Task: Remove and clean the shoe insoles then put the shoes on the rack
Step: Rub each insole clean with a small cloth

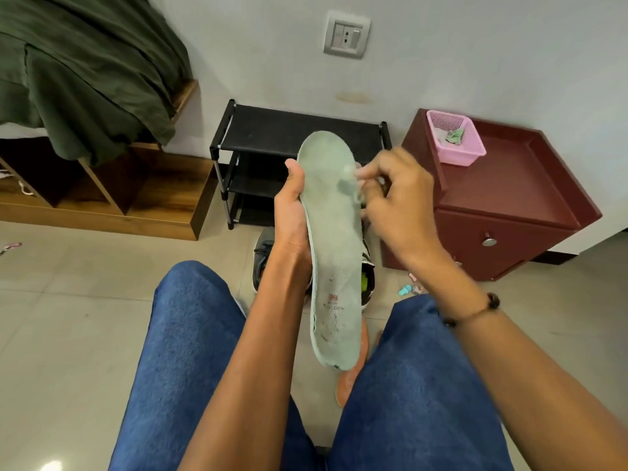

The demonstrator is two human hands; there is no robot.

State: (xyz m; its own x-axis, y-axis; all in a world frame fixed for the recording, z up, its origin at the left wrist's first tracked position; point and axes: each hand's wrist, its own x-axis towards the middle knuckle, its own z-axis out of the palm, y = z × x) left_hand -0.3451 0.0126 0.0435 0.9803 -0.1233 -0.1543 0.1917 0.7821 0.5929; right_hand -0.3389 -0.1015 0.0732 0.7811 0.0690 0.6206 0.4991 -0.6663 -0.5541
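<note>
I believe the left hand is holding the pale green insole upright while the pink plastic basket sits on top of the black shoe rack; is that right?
Not quite. The head view shows the pink plastic basket on the dark red cabinet, not the black shoe rack. The left hand does hold the pale green insole upright.

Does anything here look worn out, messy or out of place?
Yes. The pale green insole in the left hand is grubby, with dark specks and a frayed heel edge. Small bits of litter lie on the floor by the maroon cabinet.
</note>
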